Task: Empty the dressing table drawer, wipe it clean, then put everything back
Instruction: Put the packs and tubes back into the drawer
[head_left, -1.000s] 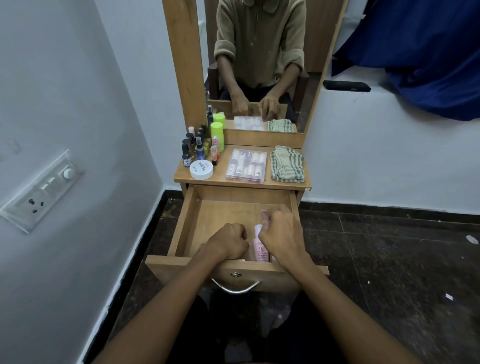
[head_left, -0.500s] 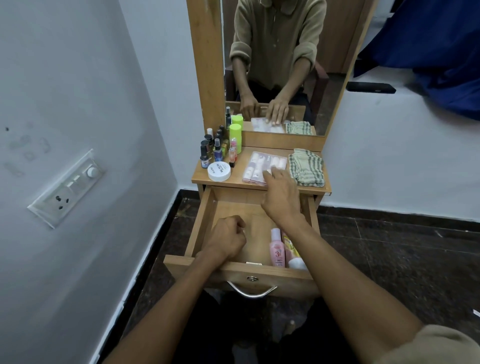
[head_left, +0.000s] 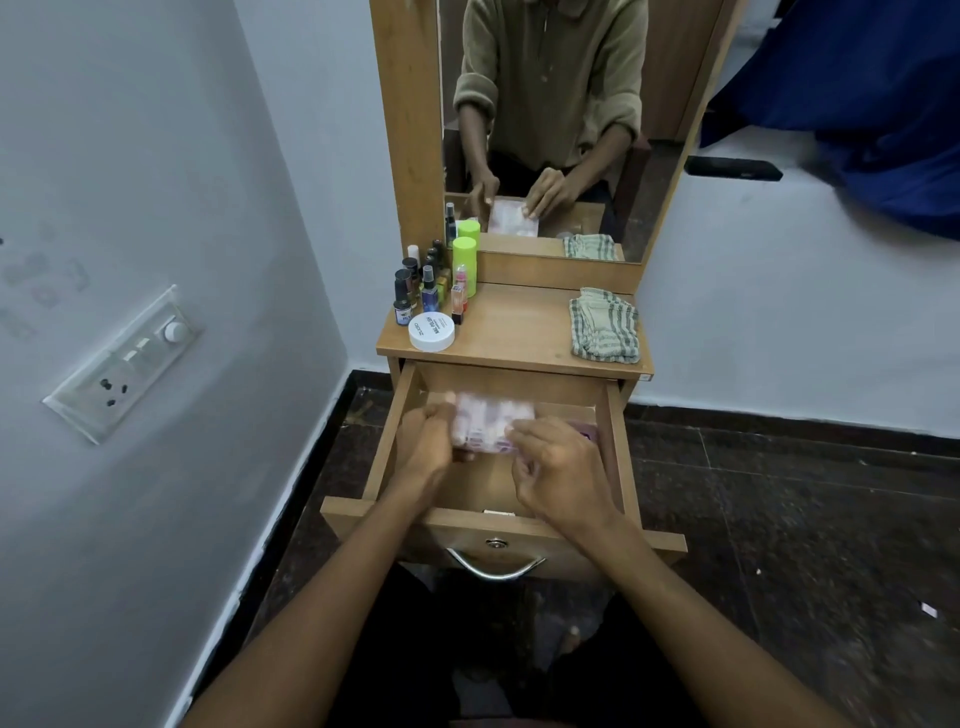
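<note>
The wooden drawer of the dressing table is pulled out in front of me. A clear pink-edged plastic case of small white bottles is inside it, blurred by motion. My left hand grips the case's left side and my right hand holds its right edge. My right hand hides the drawer's right part, where only a pink sliver shows. On the tabletop stand several small dark bottles, a green bottle, a white round jar and a folded striped cloth.
A mirror rises behind the tabletop and reflects me. A wall with a switch panel is close on the left. Dark stone floor lies to the right. A blue cloth hangs at the upper right.
The plastic case has gone from the tabletop into the drawer. My right hand, which rested on it up there, came down with it, and my left hand opened from a fist and took its left side.
</note>
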